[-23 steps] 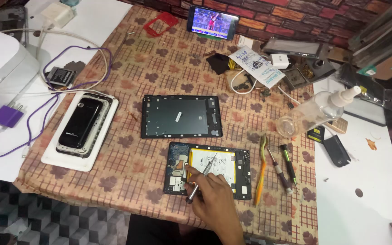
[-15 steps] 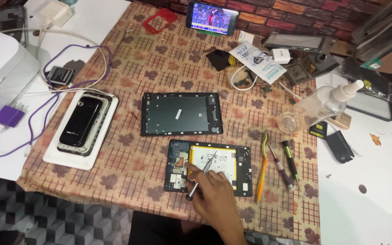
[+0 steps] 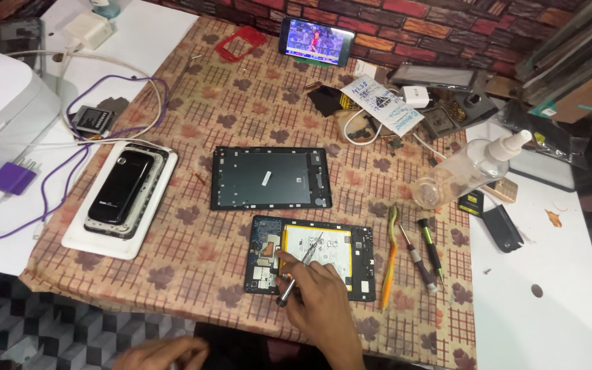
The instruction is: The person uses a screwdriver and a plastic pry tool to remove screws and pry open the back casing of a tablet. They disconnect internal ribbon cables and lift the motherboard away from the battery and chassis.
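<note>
Patterned brown cloth (image 3: 193, 253) covers the bench. Nearest, the left hand (image 3: 162, 354) lies loosely curled at the cloth's front edge, grasping nothing. Beyond it, the right hand (image 3: 320, 301) pinches a slim metal screwdriver (image 3: 296, 273) over the opened tablet (image 3: 310, 257), its flat pale battery exposed. Farther back lies the rectangular black back cover (image 3: 270, 178).

opened tablet (image 3: 310, 257), flat, screwdriver (image 3: 297, 270) on it

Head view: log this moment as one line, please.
right hand: holds screwdriver, tip on opened tablet | left hand: empty, at table edge | back cover: beyond the tablet
</note>
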